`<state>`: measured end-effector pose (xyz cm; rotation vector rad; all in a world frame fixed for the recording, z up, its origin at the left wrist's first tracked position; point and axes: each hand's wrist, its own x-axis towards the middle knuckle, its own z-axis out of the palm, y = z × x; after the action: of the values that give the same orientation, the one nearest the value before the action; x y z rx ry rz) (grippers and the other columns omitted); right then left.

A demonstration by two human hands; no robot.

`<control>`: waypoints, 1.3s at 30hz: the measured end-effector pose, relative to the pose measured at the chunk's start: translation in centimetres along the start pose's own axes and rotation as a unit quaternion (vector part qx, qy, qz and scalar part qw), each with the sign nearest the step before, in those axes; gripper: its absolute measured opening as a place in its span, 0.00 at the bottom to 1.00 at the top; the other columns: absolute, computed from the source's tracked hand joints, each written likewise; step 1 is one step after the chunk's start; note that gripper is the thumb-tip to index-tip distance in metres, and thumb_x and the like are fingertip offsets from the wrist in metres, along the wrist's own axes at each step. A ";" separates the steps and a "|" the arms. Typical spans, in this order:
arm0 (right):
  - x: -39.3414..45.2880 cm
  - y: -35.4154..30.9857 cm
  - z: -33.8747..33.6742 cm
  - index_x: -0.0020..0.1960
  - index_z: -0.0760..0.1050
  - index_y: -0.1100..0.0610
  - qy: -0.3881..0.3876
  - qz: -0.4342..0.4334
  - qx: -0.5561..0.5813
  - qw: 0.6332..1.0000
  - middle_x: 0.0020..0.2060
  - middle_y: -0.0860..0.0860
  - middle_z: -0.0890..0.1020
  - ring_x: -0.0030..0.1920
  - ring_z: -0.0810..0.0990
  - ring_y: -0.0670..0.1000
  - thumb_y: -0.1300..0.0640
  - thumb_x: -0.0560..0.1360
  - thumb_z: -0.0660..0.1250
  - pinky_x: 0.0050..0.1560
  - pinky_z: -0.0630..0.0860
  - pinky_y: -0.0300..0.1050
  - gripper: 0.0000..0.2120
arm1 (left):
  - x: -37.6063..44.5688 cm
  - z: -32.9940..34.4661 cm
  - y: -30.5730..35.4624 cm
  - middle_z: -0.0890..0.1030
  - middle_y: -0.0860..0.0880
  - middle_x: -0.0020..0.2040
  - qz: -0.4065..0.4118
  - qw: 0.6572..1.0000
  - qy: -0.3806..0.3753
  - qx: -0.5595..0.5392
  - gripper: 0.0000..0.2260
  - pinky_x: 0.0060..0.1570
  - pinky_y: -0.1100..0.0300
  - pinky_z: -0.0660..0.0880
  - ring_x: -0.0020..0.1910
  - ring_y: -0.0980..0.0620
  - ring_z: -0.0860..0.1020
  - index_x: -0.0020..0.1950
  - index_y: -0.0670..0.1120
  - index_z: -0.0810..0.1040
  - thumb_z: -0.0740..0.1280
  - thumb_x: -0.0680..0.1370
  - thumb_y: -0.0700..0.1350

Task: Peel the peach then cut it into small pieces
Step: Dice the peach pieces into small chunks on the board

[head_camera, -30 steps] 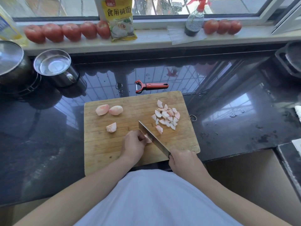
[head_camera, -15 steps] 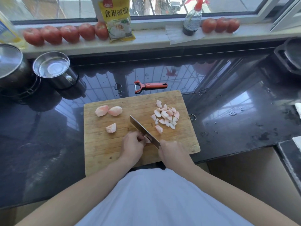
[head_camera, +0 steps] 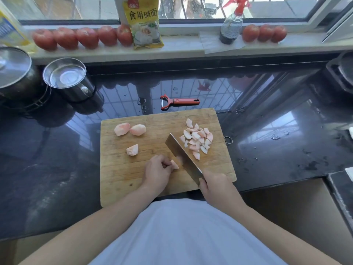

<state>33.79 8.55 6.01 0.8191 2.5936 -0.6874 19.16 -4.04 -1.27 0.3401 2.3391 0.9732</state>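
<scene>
Two hands work on our cutting board (head_camera: 118,180). Our right hand (head_camera: 215,186) grips the knife (head_camera: 183,157). Our left hand (head_camera: 156,171) pinches a peach piece (head_camera: 174,165) beside the blade. Farther back lie small pieces (head_camera: 197,139) and three chunks (head_camera: 131,149).

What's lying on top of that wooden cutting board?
On the cutting board: three big peach chunks, a pile of small pieces, one piece under the left hand, mostly covered.

Eight tomatoes (head_camera: 87,38) line the sill, five at eleven o'clock and three at one. Three large peach chunks (head_camera: 131,149) lie on the board, beside perhaps twenty small pieces (head_camera: 197,139). One peeler (head_camera: 179,101), one knife (head_camera: 183,158).
</scene>
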 end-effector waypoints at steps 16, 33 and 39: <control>-0.3 -0.4 0.4 0.46 0.65 0.55 -0.038 -0.023 -0.089 0.995 0.39 0.51 0.74 0.45 0.80 0.58 0.57 0.84 0.55 0.41 0.63 0.44 0.08 | 0.3 0.1 0.1 0.78 0.54 0.46 -0.022 1.000 0.000 0.001 0.13 0.41 0.60 0.65 0.47 0.52 0.75 0.37 0.53 0.76 0.72 0.78 0.41; 1.7 -1.7 1.5 0.48 0.61 0.55 -0.066 -0.042 -0.162 0.984 0.46 0.56 0.81 0.38 0.74 0.60 0.65 0.79 0.55 0.39 0.65 0.49 0.06 | 0.3 0.6 -0.1 0.84 0.54 0.41 -0.019 1.000 0.001 -0.015 0.09 0.45 0.55 0.74 0.45 0.49 0.81 0.37 0.51 0.81 0.73 0.76 0.41; 3.4 -2.6 2.2 0.45 0.67 0.55 0.020 -0.039 -0.052 0.998 0.42 0.56 0.81 0.43 0.80 0.61 0.60 0.82 0.57 0.37 0.74 0.52 0.07 | 0.2 0.7 -0.1 0.83 0.53 0.43 -0.008 1.000 0.008 -0.011 0.10 0.45 0.58 0.69 0.46 0.50 0.79 0.38 0.50 0.79 0.72 0.77 0.40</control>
<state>29.97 7.05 3.58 0.7092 2.6843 -0.5573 19.40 -3.66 -1.85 0.3067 2.3403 0.9972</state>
